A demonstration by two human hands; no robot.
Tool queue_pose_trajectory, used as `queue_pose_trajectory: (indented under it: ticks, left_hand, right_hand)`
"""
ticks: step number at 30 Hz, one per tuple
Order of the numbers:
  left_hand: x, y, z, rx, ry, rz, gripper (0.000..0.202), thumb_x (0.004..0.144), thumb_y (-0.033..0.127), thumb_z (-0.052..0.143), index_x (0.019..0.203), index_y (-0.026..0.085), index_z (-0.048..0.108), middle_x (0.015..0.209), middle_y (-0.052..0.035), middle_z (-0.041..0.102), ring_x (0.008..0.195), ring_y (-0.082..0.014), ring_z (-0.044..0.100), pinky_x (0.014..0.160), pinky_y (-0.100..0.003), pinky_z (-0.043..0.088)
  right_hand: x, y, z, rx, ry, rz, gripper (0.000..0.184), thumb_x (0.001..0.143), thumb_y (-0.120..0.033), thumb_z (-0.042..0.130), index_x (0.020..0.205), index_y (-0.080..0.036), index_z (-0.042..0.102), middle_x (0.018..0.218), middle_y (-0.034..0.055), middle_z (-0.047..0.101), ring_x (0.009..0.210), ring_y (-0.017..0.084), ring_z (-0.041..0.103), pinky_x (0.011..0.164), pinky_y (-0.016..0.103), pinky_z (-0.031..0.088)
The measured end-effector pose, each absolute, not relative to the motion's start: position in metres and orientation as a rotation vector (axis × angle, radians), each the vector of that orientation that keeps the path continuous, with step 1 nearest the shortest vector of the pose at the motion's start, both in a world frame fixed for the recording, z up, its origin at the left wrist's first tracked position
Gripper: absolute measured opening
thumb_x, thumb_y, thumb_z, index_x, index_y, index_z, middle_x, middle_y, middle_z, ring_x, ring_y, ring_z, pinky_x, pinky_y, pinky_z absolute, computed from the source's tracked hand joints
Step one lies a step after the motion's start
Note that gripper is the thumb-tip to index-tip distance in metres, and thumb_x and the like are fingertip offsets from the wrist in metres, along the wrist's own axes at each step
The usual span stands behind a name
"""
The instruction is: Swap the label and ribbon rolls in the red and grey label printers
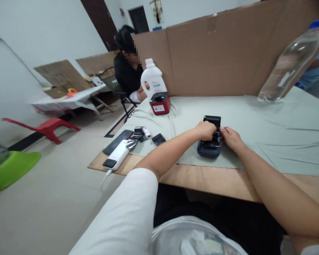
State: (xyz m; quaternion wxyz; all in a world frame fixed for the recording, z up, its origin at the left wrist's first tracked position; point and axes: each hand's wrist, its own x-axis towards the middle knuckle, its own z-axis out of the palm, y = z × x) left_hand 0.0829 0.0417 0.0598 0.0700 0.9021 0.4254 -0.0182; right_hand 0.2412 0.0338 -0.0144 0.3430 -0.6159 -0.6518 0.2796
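A dark blue-black handheld device (208, 149) with its lid (212, 120) raised lies on the pale green cloth near the table's front edge. My left hand (205, 130) is curled over the device's left side at the open lid. My right hand (229, 137) pinches at its right side, fingers closed on the inner part. What the fingertips press inside the device is hidden.
A red device (160, 103) and white jug (153, 80) stand at the back left. A phone (118, 141), white power bank (117, 157), small paper roll (146, 132) and black piece (158, 139) lie left. A clear bottle (289, 65) leans at the cardboard wall. Another person (127, 67) sits beyond.
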Motion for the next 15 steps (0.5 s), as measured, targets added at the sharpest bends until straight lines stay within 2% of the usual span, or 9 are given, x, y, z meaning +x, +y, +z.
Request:
queue_pose_trajectory:
  ticks: [9, 15]
  left_hand:
    - [0.072, 0.042, 0.057, 2.711, 1.257, 0.152, 0.032, 0.063, 0.02, 0.07, 0.094, 0.017, 0.068, 0.101, -0.0111, 0.07, 0.099, -0.0299, 0.063, 0.087, -0.039, 0.046]
    - [0.048, 0.042, 0.067, 2.398, 1.189, 0.618, 0.035, 0.063, 0.014, 0.065, 0.097, 0.016, 0.063, 0.093, -0.006, 0.067, 0.085, -0.021, 0.061, 0.079, -0.033, 0.048]
  right_hand:
    - [0.241, 0.034, -0.014, -1.631, -1.675, 0.685, 0.045, 0.09, -0.059, 0.039, 0.067, -0.023, 0.051, 0.06, 0.0024, 0.064, 0.059, 0.017, 0.057, 0.061, 0.03, 0.04]
    - [0.243, 0.033, -0.015, -1.583, -1.673, 0.733, 0.047, 0.088, -0.063, 0.039, 0.07, -0.022, 0.053, 0.06, 0.002, 0.065, 0.059, 0.017, 0.058, 0.061, 0.03, 0.041]
